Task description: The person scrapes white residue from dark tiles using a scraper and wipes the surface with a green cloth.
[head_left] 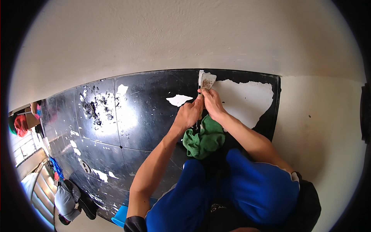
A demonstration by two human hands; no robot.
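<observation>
A metal scraper (205, 81) with a dirty blade rests against the top edge of a black painted wall panel (147, 112). My right hand (211, 103) grips it just below the blade. My left hand (190, 114) is closed on the handle lower down, touching the right hand. A crumpled green cloth (205, 140) lies under both hands, on my blue-clad knees (247, 181). White patches show where the black coat is gone, the largest one (243, 100) right of the scraper.
Cream wall (185, 34) surrounds the black panel above and to the right. Far left are a railing (23, 147) and red cloth (21, 124). Lower left hold a grey bag (66, 201) and a blue container (120, 216).
</observation>
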